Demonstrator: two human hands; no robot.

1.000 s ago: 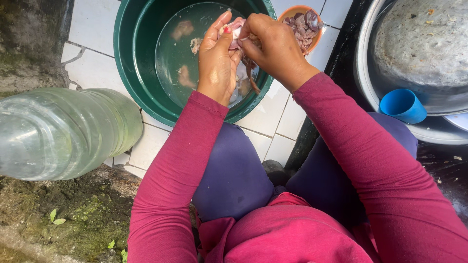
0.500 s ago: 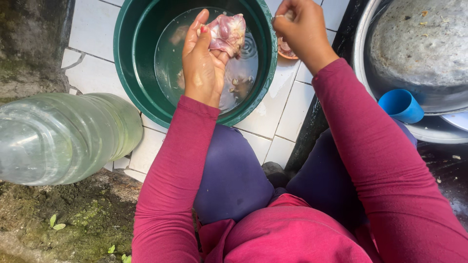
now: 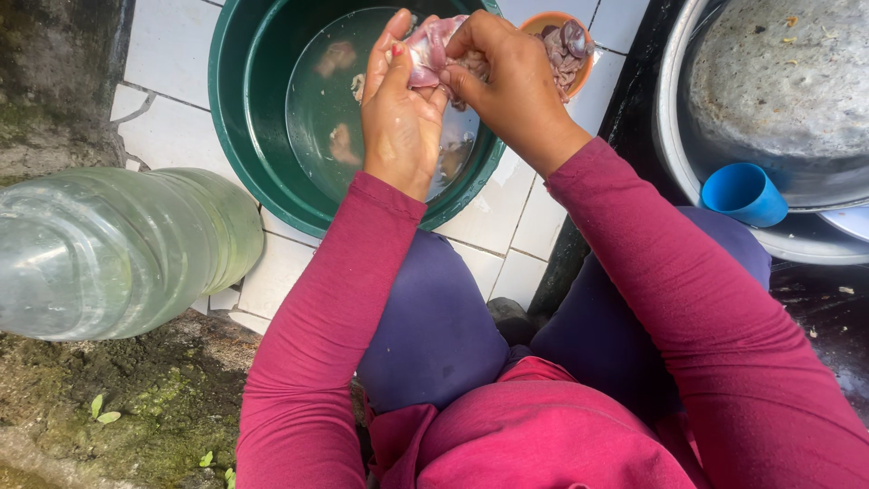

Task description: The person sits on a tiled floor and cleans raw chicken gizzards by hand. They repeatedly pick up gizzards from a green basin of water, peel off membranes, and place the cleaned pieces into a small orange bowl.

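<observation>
A pale pink piece of raw meat is held over a dark green basin of water. My left hand cups the meat from the left. My right hand pinches it from the right with the fingertips. Several smaller meat pieces lie in the water below. Just beyond my right hand stands a small orange bowl with more raw pieces in it.
A large clear plastic bottle lies on its side at the left, above mossy ground. White floor tiles surround the basin. At the right sits a wide metal basin with a blue cup on its rim.
My right hand, which had reached off to the orange bowl half a second ago, has come back to the meat in my left hand.
</observation>
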